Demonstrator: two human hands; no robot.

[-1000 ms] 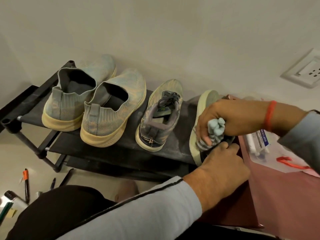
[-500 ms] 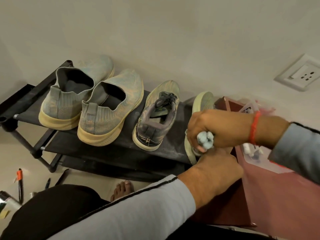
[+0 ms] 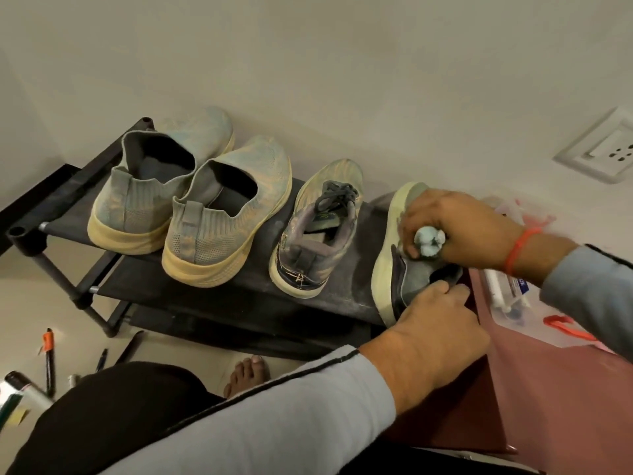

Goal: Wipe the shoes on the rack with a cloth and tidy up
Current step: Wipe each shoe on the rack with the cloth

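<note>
Under my right hand: rightmost shoe [image 3: 411,269], tipped on its side on the rack [image 3: 342,289].
Right hand [image 3: 455,231]: fingers curled tight around bunched cloth [image 3: 430,242], pressing it onto the shoe.
Left hand [image 3: 435,323]: fingers pinching the shoe's heel collar.
Left of both hands: three more shoes [image 3: 212,234].

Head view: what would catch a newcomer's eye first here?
Four dusty shoes line a black rack. At its right end the right hand rubs a bunched pale cloth on the tipped last shoe, whose heel the left hand grips. Pens litter the floor at lower left.
</note>
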